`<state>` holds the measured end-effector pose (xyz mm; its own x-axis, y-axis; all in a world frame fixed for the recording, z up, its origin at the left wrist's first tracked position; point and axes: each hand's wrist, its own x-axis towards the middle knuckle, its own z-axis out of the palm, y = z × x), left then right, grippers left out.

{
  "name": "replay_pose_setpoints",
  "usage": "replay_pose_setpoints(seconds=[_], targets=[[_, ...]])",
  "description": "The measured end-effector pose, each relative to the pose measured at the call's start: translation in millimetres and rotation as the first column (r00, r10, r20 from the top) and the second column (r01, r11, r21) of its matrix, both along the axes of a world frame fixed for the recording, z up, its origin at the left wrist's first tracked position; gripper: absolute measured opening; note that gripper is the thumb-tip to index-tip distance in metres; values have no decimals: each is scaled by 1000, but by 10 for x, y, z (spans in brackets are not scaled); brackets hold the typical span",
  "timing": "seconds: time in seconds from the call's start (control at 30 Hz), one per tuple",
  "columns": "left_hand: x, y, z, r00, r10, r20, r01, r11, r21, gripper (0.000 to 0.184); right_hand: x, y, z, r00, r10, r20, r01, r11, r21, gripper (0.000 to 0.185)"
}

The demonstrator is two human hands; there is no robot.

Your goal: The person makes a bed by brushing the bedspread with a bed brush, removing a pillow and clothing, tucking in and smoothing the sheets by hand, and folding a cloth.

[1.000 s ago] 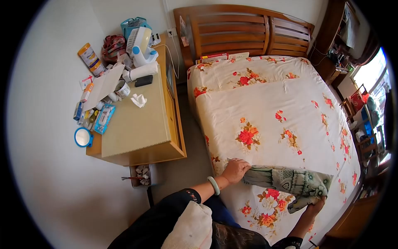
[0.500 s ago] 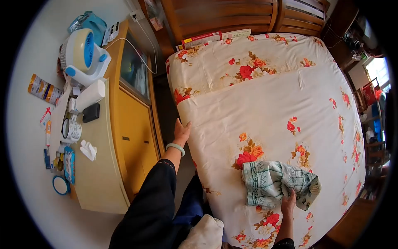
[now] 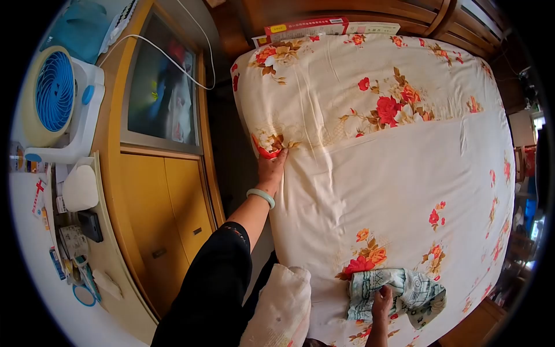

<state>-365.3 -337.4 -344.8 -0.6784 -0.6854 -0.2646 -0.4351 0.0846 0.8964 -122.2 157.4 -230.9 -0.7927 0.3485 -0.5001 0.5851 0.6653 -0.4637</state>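
My left hand (image 3: 270, 172) is at the left edge of the bed, its fingers closed on the cream bedsheet (image 3: 370, 179) with red and orange flowers. Creases run across the sheet from that hand. A pale bangle (image 3: 261, 198) circles the left wrist. Lower right, my right hand (image 3: 381, 303) grips a crumpled green-and-white patterned cloth (image 3: 413, 289) that lies on the sheet; some fingertips are hidden. Close to my body is a bundled cream fabric (image 3: 280, 306).
Left of the bed stands a yellow wooden cabinet (image 3: 156, 202) with a glass panel. On it are a white fan (image 3: 55, 87) with blue blades, a blue jug (image 3: 75, 29) and a dark phone-like object (image 3: 90, 225). A red box (image 3: 306, 29) lies against the wooden headboard (image 3: 370, 13).
My view has shifted forward and left over the bed. The left hand has moved farther up the mattress edge and closed on the sheet. My right hand stays on the patterned cloth.
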Motion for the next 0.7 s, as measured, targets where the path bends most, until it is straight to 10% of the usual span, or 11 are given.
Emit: replay_pose_setpoints(seconds=[0.17, 0.23, 0.33, 0.4, 0.43, 0.47, 0.57, 0.7], targets=[[7, -403, 137, 968, -28, -248, 119, 924, 362, 76, -803, -565, 86, 943, 297, -151, -253, 932, 258, 51], [-71, -669, 370, 976, 215, -42, -217, 975, -47, 97, -1071, -662, 81, 928, 322, -190, -266, 926, 269, 53], [-332, -1088, 348, 956, 260, -138, -274, 957, -94, 107, -1319, -594, -90, 927, 273, -257, -195, 937, 290, 54], [-675, -990, 135, 889, 328, -319, -127, 847, 517, 101, -1404, -543, -282, 958, 129, -255, -77, 976, 204, 58], [-948, -670, -305, 969, -95, -226, 57, 984, -170, 95, -1414, -578, -428, 957, 133, -257, -81, 976, 204, 58], [-1026, -473, -202, 992, 11, -126, -54, 938, -342, 91, -1408, -601, -590, 971, 199, -129, -173, 966, 191, 61], [-970, -653, -117, 942, -126, -311, 115, 992, -55, 87, -1422, -593, -688, 974, 226, -9, -223, 965, 142, 70], [-950, -643, -27, 963, -70, -261, 38, 991, -128, 82, -1547, -401, -659, 947, 302, 106, -313, 944, 105, 75]])
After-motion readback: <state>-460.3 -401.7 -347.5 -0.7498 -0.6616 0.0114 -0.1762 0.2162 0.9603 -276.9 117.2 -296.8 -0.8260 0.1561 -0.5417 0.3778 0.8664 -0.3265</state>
